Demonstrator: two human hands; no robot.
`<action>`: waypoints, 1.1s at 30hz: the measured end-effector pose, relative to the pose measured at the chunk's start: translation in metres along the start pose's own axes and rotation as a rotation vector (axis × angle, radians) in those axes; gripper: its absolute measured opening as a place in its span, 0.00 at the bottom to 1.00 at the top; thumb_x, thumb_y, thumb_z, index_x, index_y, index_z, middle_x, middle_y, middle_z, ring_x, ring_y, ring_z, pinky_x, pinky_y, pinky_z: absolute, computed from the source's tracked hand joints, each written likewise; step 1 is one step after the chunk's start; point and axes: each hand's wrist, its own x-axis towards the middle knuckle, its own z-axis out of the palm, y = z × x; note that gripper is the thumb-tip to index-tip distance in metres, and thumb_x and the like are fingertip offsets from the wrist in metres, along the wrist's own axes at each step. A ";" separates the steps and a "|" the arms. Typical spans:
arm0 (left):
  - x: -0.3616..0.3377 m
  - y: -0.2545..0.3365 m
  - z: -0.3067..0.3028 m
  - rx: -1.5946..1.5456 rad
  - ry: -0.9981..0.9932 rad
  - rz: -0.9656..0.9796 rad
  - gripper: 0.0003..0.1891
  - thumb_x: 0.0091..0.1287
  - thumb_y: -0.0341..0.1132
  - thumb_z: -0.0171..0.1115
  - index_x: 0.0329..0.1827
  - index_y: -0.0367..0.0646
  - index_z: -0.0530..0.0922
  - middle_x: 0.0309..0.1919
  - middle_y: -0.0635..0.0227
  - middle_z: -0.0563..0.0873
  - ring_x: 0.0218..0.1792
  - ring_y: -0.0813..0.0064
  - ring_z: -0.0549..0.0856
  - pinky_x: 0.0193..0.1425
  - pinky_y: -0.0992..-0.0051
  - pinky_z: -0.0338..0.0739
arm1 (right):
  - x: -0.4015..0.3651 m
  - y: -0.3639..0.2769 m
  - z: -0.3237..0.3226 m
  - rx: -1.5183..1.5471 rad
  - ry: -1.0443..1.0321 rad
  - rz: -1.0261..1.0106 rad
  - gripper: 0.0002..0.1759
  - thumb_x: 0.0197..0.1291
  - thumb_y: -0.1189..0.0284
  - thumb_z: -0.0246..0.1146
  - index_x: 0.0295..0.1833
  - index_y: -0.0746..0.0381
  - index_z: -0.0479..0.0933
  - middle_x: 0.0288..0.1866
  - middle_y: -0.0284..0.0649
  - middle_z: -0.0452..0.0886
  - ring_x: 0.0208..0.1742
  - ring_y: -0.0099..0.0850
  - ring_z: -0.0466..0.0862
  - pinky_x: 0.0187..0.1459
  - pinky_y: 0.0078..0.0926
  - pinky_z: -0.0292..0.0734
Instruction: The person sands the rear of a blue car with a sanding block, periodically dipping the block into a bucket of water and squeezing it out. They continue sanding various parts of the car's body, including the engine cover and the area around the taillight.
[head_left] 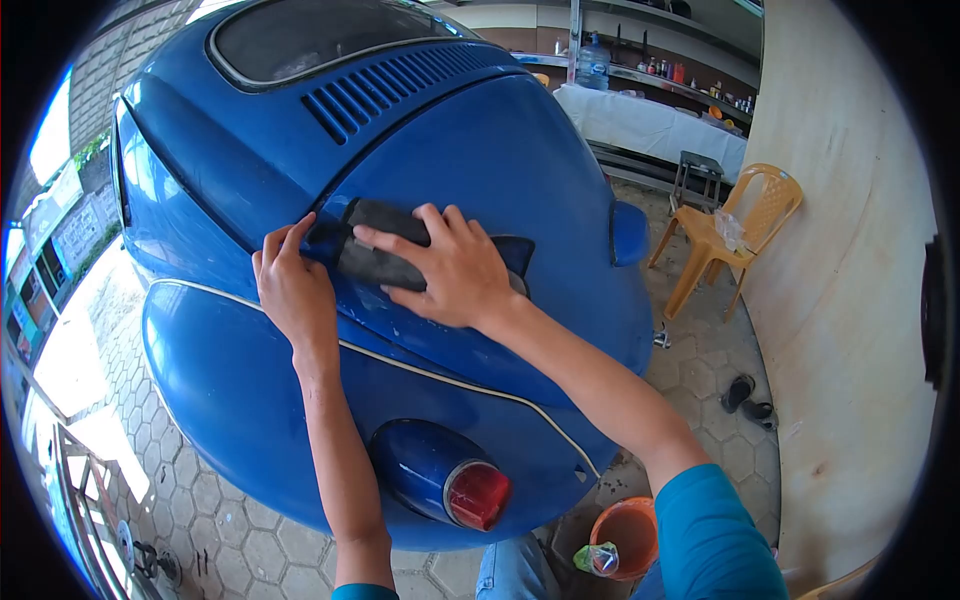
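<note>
A blue car's rear lid (500, 150) fills the middle of the head view. My right hand (455, 265) grips a dark grey pad (380, 262), its fingers spread over the top and its thumb along the near side. The pad rests against a blue raised housing (514, 252) on the lid, which shows at either end of it. My left hand (297, 290) lies at the lid's left edge, fingers outstretched, fingertips touching the bodywork by the housing's left end. Whatever is under those fingertips is hidden.
Below is a blue fender (230, 360) with a red tail light (478, 497). An orange bucket (650, 520) stands by my legs, a plastic bag at its rim. To the right are a yellow chair (735, 230), a dark stool (700, 163) and black sandals (740, 392).
</note>
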 end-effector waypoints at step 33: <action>-0.070 0.082 0.054 0.062 -0.353 0.764 0.24 0.77 0.46 0.57 0.77 0.70 0.75 0.81 0.70 0.70 0.84 0.62 0.62 0.89 0.47 0.48 | -0.216 0.041 -0.016 0.019 0.195 0.898 0.42 0.69 0.52 0.67 0.85 0.47 0.61 0.56 0.53 0.72 0.53 0.46 0.73 0.56 0.44 0.73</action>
